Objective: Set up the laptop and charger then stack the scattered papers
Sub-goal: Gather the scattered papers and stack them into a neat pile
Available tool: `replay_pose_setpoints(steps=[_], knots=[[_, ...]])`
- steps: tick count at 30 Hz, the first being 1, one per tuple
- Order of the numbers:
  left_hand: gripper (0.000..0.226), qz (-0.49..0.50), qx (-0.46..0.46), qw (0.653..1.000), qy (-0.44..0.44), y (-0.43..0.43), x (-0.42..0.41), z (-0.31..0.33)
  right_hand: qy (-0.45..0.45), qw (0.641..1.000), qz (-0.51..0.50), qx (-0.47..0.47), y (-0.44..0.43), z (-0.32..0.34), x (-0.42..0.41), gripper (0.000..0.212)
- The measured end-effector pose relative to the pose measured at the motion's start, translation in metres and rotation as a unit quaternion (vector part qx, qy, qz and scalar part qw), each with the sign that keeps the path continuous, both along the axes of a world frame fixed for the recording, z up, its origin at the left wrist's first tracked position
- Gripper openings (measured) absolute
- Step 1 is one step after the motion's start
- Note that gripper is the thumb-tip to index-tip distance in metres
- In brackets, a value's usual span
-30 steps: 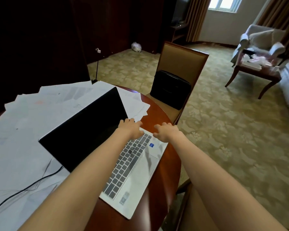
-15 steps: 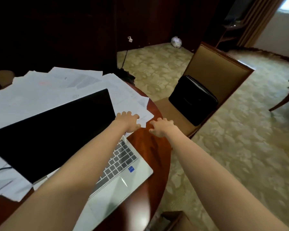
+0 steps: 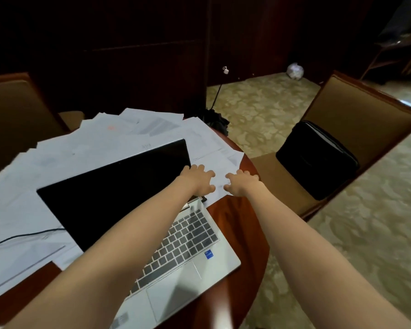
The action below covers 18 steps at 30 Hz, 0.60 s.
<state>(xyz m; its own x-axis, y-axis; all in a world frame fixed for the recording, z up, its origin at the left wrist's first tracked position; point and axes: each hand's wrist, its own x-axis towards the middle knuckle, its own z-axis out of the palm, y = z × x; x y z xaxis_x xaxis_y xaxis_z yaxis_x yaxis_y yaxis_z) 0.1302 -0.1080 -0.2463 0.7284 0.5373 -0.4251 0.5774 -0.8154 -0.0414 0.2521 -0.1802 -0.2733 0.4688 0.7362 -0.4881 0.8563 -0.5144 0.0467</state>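
Note:
An open silver laptop (image 3: pixel 188 241) with a dark screen (image 3: pixel 119 191) sits on a round red-brown table (image 3: pixel 237 224). Scattered white papers (image 3: pixel 105 143) cover the table behind and to the left of it. A black charger cable (image 3: pixel 22 237) runs across the papers from the left edge to the laptop's left side. My left hand (image 3: pixel 197 179) and my right hand (image 3: pixel 241 185) lie side by side on a sheet (image 3: pixel 220 180) just right of the screen's far corner, fingers spread and their tips touching the paper.
A padded chair (image 3: pixel 365 110) stands to the right of the table with a black bag (image 3: pixel 318 160) on its seat. Another chair (image 3: pixel 14 103) is at the far left. A black folded object (image 3: pixel 216 119) and a white bag (image 3: pixel 294 71) lie on the carpet.
Both hands have moved from the laptop's far keyboard corner onto the papers beside the screen. The view has swung left and down, so the table fills more of it.

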Motion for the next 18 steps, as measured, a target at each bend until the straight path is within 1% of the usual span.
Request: replay_pose_setpoints(steps=[3,6,9,12,18], knots=[[0.054,-0.018,0.01,1.0,0.019,-0.001,-0.005,-0.004,-0.007,1.0,0.004,0.007,0.0,0.003,-0.008,0.053],[0.054,-0.029,0.011,0.999,0.025,-0.005,-0.003,-0.005,-0.026,1.0,0.002,-0.004,-0.01,0.007,-0.007,0.053],[0.055,-0.045,0.012,0.999,0.009,-0.006,0.005,-0.002,-0.05,0.999,-0.007,-0.02,-0.015,0.013,0.005,0.054],[0.055,-0.057,0.012,0.998,-0.012,-0.002,0.013,-0.002,-0.054,0.998,-0.013,-0.029,-0.006,0.012,0.02,0.055],[0.056,0.005,-0.016,1.0,0.0,0.016,0.036,-0.016,-0.018,0.999,0.028,-0.025,0.028,0.002,0.047,0.054]])
